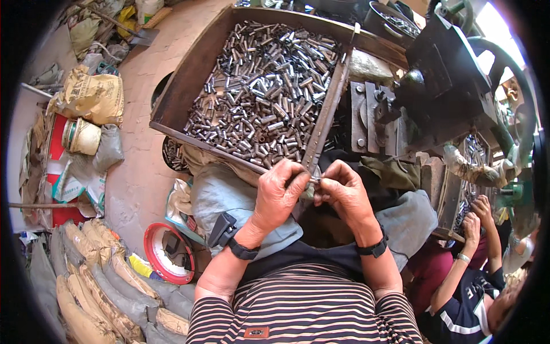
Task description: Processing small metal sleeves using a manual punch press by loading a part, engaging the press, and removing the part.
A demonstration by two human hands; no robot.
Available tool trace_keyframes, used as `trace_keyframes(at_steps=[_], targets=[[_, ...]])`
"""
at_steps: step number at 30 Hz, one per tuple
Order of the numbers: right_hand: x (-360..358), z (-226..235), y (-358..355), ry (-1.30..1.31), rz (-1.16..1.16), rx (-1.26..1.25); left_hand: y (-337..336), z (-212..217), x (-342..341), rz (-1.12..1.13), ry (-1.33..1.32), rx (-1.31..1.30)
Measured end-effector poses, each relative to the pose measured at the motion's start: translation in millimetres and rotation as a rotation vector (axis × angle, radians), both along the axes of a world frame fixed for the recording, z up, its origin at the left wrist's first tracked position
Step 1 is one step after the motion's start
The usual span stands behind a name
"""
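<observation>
My left hand [279, 193] and my right hand [348, 196] meet over my lap, just beyond the near edge of a shallow wooden tray [197, 136]. Fingertips of both are pinched around a small shiny metal piece [314, 180]; its full shape is hidden by the fingers. Many short metal tubes [258, 92] fill the tray in a loose heap, some bright and some dark. A flat bar [329, 109] runs along the tray's right side, close above my hands.
A dark press machine [444, 74] with a bolted block [372, 117] stands at the right. A co-worker [470, 286] sits at lower right, hands at another tray of metal parts. Stacked sacks [97, 275] and a red-rimmed bucket [150, 252] are on my left.
</observation>
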State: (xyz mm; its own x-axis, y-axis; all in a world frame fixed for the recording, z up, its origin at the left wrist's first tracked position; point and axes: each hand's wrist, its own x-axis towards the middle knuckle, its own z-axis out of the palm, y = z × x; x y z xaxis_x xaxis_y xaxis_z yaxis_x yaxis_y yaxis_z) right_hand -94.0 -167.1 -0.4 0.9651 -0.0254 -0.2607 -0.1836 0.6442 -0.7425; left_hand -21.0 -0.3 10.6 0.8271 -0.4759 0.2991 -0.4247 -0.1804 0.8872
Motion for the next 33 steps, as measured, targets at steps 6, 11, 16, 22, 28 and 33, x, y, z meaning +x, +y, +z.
trace_keyframes(at_steps=[6, 11, 16, 22, 28, 33], targets=[[2.0, 12.1, 6.0, -0.082, 0.025, -0.277, 5.2, -5.3, 3.0, -0.262, 0.829, -0.450], [12.6, 25.4, 12.5, -0.062, -0.015, -0.577, 3.7, -12.6, 11.1, -0.304, 0.958, -0.527], [59.9, 12.3, -0.2, -0.258, 0.065, -0.833, 8.6, -16.9, 34.3, -0.014, 0.901, -0.615], [141.3, -7.5, -11.4, -0.452, -0.221, -1.703, 45.3, -27.1, 86.3, 0.136, 0.971, -0.815], [179.1, -29.9, -1.0, -0.357, -0.060, -2.119, 55.9, -23.3, 119.8, 0.179, 0.873, -0.439], [179.1, -32.4, 2.9, -0.384, -0.103, -2.074, 52.2, -38.2, 140.1, 0.111, 0.178, 0.327]])
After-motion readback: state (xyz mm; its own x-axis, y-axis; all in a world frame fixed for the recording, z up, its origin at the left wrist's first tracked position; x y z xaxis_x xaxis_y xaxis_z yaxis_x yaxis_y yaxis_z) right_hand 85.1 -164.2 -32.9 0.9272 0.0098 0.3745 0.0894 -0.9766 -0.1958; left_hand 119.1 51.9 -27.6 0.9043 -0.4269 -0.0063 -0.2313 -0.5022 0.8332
